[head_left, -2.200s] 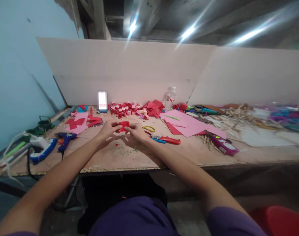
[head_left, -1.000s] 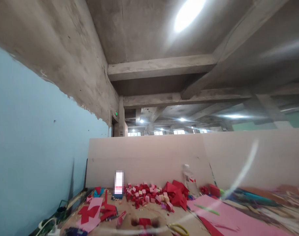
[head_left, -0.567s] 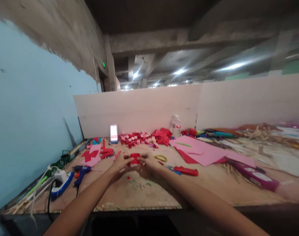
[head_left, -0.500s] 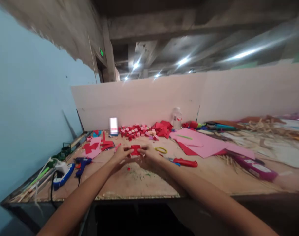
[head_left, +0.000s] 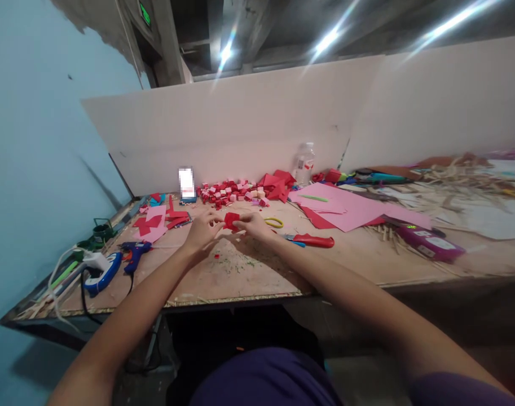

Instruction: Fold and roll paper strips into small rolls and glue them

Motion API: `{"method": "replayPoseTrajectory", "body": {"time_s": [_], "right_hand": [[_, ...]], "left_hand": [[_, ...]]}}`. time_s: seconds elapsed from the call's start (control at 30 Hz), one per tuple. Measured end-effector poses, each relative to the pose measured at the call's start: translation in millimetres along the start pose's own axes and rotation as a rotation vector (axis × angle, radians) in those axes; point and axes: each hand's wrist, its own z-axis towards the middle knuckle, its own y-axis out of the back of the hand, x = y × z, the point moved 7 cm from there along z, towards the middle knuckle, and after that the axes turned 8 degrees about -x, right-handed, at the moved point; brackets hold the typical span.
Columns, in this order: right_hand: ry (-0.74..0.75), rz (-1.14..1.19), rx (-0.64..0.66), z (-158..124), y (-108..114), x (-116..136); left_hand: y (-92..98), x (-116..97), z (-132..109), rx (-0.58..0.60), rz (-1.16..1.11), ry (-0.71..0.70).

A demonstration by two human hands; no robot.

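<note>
A small red paper piece (head_left: 230, 220) is held just above the middle of the workbench, between my two hands. My left hand (head_left: 203, 229) pinches at its left edge, with thumb and fingertips together. On the other side, my right hand (head_left: 254, 225) grips its right edge between thumb and fingers. How the paper is folded is too small to make out. Yellow-handled scissors (head_left: 274, 222) lie just right of my right hand. Below my hands, a tiny red scrap (head_left: 217, 256) and green crumbs lie on the wood.
Many small red and pink cubes (head_left: 227, 193) are heaped at the back, beside a lit phone (head_left: 186, 184). Pink sheets (head_left: 346, 206), a red-handled tool (head_left: 314, 241) and a clear bottle (head_left: 304, 163) are rightward. A blue glue gun (head_left: 135, 254) and power strip (head_left: 106, 274) sit left.
The view has tilted downward, so the bench sits higher and my torso shows. The red paper has turned between my fingers and looks less rectangular. Both hands stay close around it.
</note>
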Motion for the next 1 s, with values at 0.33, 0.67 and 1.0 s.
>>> {"method": "replayPoseTrajectory", "body": {"time_s": [0.33,0.67,1.0], "right_hand": [[0.007,0.023,0.045,0.3,-4.8,-2.8],[0.034,0.001,0.075,1.3,-10.0,-8.4],[0.013,-0.022,0.075,-3.4,-11.0,-3.5]], "left_hand": [[2.9,-9.2,-3.6,0.065,0.104,-0.126],[-3.4,9.7,-0.4,0.082,0.105,0.018],[-7.7,21.2,-4.2,0.040,-0.051,0.264]]}}
